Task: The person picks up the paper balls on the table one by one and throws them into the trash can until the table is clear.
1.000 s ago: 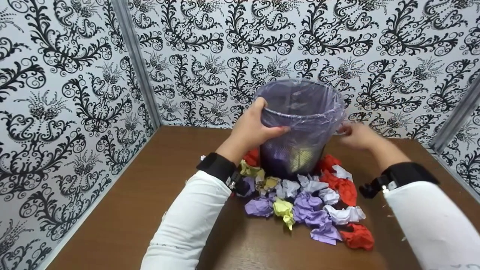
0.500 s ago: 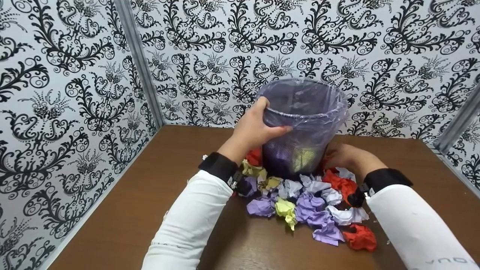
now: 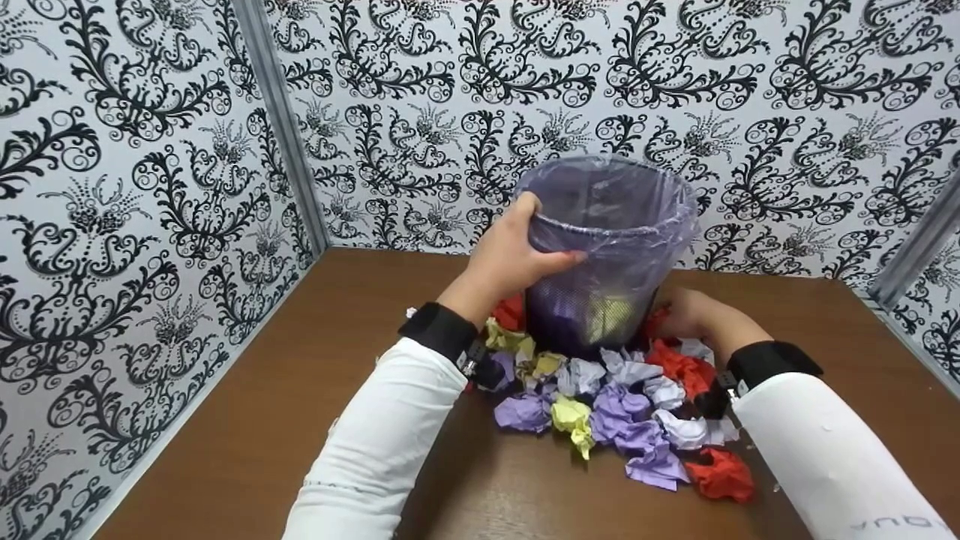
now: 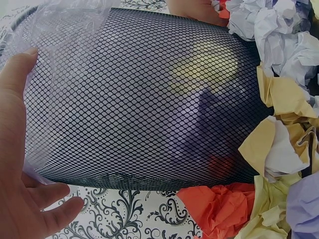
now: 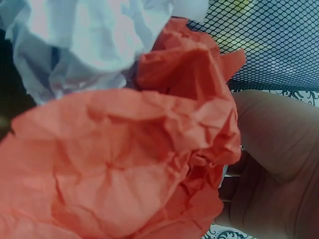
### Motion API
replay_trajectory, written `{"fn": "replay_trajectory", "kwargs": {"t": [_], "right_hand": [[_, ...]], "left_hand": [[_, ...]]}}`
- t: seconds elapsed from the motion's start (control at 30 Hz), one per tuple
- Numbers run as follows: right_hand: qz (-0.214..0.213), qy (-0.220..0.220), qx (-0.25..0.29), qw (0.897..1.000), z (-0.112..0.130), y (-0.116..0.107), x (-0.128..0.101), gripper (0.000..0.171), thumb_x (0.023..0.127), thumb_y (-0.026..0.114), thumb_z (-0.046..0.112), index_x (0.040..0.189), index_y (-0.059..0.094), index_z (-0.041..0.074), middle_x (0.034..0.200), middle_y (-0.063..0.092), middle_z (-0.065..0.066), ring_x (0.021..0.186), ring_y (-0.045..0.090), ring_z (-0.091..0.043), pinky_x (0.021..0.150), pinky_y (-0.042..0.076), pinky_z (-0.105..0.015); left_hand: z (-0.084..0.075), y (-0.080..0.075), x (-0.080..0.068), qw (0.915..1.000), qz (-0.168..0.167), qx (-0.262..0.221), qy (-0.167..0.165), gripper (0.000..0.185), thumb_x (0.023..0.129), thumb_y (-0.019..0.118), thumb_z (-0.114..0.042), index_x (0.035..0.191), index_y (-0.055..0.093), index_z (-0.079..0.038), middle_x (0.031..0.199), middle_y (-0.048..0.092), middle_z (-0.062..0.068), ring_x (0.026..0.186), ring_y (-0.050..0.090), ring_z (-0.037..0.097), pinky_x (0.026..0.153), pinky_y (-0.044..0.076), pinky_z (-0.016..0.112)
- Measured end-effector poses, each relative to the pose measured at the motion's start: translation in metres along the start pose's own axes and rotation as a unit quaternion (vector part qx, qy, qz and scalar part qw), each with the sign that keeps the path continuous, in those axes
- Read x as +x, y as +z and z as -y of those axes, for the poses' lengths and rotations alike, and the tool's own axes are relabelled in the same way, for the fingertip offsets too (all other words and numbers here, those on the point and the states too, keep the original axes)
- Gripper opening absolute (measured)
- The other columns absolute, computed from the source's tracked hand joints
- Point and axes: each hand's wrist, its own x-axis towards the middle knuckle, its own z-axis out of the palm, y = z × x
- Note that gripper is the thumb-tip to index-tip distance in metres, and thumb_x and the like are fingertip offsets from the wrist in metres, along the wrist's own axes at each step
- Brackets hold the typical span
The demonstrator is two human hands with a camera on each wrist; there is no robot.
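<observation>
The right hand (image 3: 690,311) has dropped to red paper (image 3: 657,322) just right of the bin (image 3: 585,296), likely within grasp; whether it holds any I cannot tell. The left hand (image 3: 510,251) clasps the bin's upper left.

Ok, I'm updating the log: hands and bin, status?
Left hand grips mesh bin near rim. Right hand low beside it, at red paper, grip unclear. Crumpled paper crowds bin's base.

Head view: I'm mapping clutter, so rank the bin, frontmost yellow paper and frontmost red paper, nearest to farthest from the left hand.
1. Bin: gripped at its rim by the left hand.
2. Yellow paper: in front of the bin.
3. Red paper: at front right.
</observation>
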Motion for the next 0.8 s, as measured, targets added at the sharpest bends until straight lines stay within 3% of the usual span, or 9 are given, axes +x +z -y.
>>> {"fn": "replay_trajectory", "kwargs": {"t": [0.2,0.47,0.7,0.8], "right_hand": [[-0.008,0.063,0.029,0.998,0.002,0.0,-0.005,0.02,0.066,0.077,0.004,0.085,0.071,0.002,0.074,0.066,-0.003,0.064,0.059,-0.016,0.059,0.051,-0.031],[-0.01,0.078,0.098,0.992,0.007,-0.011,-0.012,0.033,0.065,0.08,0.0,0.094,0.065,-0.004,0.084,0.069,-0.014,0.069,0.064,-0.023,0.062,0.055,-0.034],[0.006,0.061,0.0,0.998,0.007,-0.039,-0.02,0.029,0.076,0.071,0.009,0.102,0.06,0.0,0.095,0.069,-0.013,0.083,0.064,-0.024,0.071,0.055,-0.035],[0.025,0.06,0.039,0.997,0.009,-0.051,-0.024,0.031,0.08,0.068,0.005,0.108,0.058,-0.003,0.103,0.069,-0.019,0.084,0.069,-0.028,0.073,0.058,-0.037]], "left_hand": [[-0.002,-0.001,-0.002,1.0,0.0,0.005,-0.002,0.083,0.052,0.076,-0.077,0.11,0.046,-0.026,0.102,0.056,-0.01,0.088,0.059,0.009,0.079,0.052,0.031],[-0.001,-0.001,-0.001,1.0,-0.004,0.004,0.001,0.082,0.053,0.076,-0.078,0.109,0.046,-0.026,0.103,0.055,-0.01,0.089,0.058,0.009,0.08,0.051,0.031],[-0.001,-0.001,-0.001,1.0,-0.004,0.008,0.0,0.083,0.052,0.075,-0.079,0.11,0.046,-0.027,0.104,0.055,-0.01,0.089,0.058,0.009,0.08,0.051,0.031],[-0.001,-0.001,0.0,1.0,-0.003,0.006,0.001,0.082,0.053,0.076,-0.078,0.109,0.045,-0.026,0.102,0.056,-0.01,0.087,0.059,0.01,0.077,0.052,0.031]]}}
